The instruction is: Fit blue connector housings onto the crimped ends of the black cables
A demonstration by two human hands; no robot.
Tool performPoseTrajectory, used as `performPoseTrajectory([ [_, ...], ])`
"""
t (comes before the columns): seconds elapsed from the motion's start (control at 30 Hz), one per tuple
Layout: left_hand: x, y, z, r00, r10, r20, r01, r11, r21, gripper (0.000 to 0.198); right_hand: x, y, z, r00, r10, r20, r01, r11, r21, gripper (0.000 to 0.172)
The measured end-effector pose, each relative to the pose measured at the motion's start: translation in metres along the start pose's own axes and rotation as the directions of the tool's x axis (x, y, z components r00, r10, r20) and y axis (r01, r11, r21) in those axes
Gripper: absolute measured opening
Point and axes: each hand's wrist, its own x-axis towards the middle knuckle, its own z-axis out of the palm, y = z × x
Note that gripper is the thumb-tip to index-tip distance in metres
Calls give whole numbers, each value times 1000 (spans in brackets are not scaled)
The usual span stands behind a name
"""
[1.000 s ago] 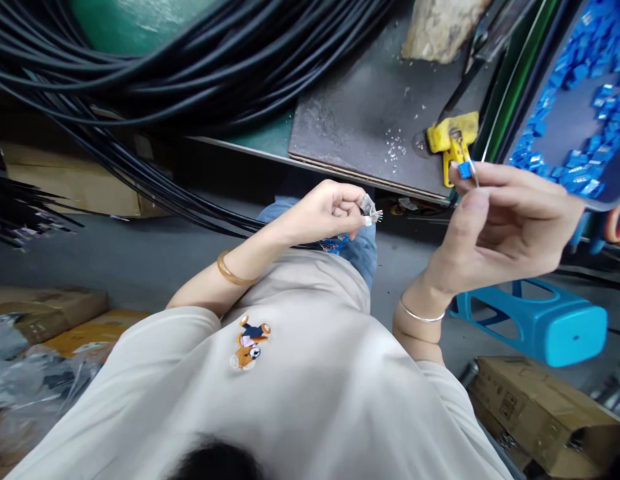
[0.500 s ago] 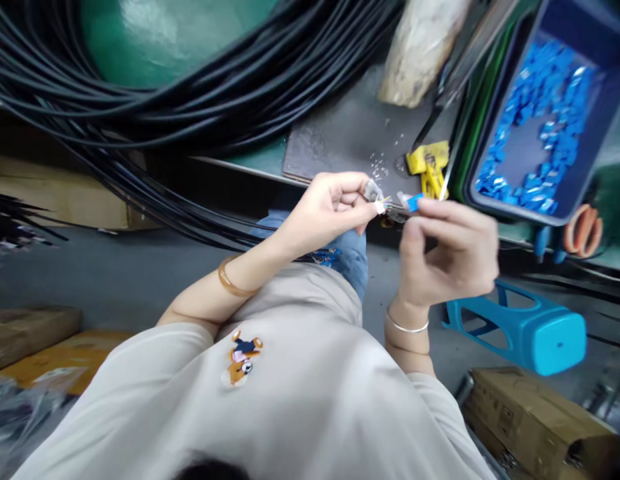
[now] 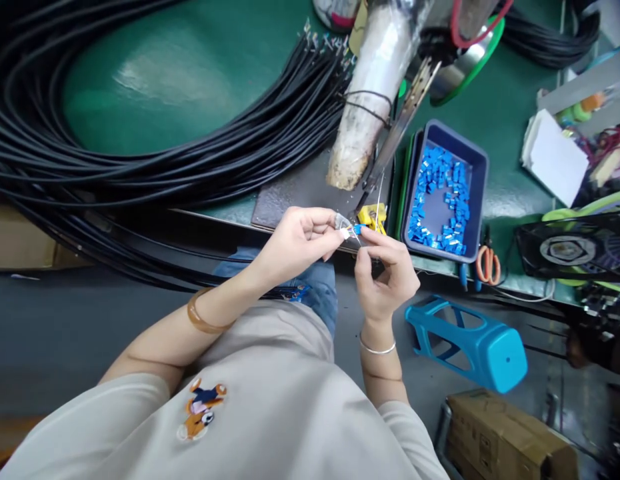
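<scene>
Left hand (image 3: 295,243) pinched on cable end (image 3: 341,222), right hand (image 3: 387,280) on connector (image 3: 357,229), above green bench (image 3: 190,73)

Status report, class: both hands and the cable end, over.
Left hand pinching cable end. Right hand holding blue connector at its tip. Nothing between them.

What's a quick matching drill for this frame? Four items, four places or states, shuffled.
Items
1. left hand
2. right hand
3. orange-handled scissors
4. turquoise stool

Places or states
A. on the grey floor
B. pinching a small blue part
C. on the green bench, beside the blue bin
D. pinching a clear-tipped cable end

Pairs: 1-D, 2-B, 3-C, 4-A
</scene>
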Motion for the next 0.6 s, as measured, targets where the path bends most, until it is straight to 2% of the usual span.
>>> performPoseTrajectory([
  [0.1,3,0,0,1000,21,-24,-21,1000,-7,18,3,1,2,994,-110,-7,109,988,-107,17],
  [0.2,6,0,0,997,46,-58,-47,999,-9,16,6,2,4,986,-167,14,167,970,-175,19],
  [0.47,9,-1,2,992,79,-101,-77,997,17,11,13,6,7,969,-247,4,241,942,-233,22],
  [0.6,9,-1,3,988,89,-124,-85,996,37,19,16,8,7,964,-264,11,258,931,-257,21],
])
